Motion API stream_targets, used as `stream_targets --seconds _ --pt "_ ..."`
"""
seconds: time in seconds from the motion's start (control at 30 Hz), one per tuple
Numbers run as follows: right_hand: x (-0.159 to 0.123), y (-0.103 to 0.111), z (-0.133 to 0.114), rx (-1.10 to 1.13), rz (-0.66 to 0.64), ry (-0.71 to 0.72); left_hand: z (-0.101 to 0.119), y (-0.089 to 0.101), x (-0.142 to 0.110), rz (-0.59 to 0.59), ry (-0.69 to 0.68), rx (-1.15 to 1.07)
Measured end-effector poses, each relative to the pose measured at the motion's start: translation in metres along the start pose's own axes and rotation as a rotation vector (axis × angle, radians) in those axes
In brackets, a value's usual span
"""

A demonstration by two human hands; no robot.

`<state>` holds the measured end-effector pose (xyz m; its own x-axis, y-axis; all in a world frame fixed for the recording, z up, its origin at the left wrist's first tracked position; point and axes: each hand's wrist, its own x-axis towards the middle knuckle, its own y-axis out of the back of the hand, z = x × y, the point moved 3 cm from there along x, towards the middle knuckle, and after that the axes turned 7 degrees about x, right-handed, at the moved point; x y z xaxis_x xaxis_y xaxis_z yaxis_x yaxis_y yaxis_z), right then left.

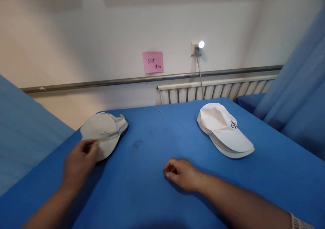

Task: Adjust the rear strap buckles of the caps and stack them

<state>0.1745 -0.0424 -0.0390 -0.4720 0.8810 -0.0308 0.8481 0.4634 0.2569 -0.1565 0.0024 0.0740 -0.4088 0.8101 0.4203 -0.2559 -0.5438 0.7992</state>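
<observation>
At the left, a light grey baseball cap (100, 125) with a small striped logo lies on the blue-covered table (142, 195), its brim towards me. My left hand (80, 159) is in front of the cap, overlapping the side of its brim. Its fingers are bent and blurred by motion, and I cannot tell whether they touch or grip the brim. My right hand (182, 174) rests on the table near the middle, fingers loosely curled in and nothing seen in them. To the right, a white cap (218, 119) with dark letters sits stacked on another pale cap (220, 146).
Behind the table are a metal rail (114, 82), a white radiator (218, 90) and a lit plug with a cable in a socket (194, 49). A pink note (153, 62) is stuck to the wall. Blue curtains (299, 76) hang at both sides. A thin stick (158, 110) lies far back.
</observation>
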Motion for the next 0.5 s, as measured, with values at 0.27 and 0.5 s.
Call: stream_targets --seconds 0.27,0.5 --pt "0.0 -0.001 -0.003 0.009 -0.008 -0.008 0.149 -0.167 0.047 -0.385 -0.26 0.016" --pt "0.015 -0.004 0.011 0.015 -0.045 -0.072 0.218 -0.246 0.111 -0.425 -0.151 0.045"
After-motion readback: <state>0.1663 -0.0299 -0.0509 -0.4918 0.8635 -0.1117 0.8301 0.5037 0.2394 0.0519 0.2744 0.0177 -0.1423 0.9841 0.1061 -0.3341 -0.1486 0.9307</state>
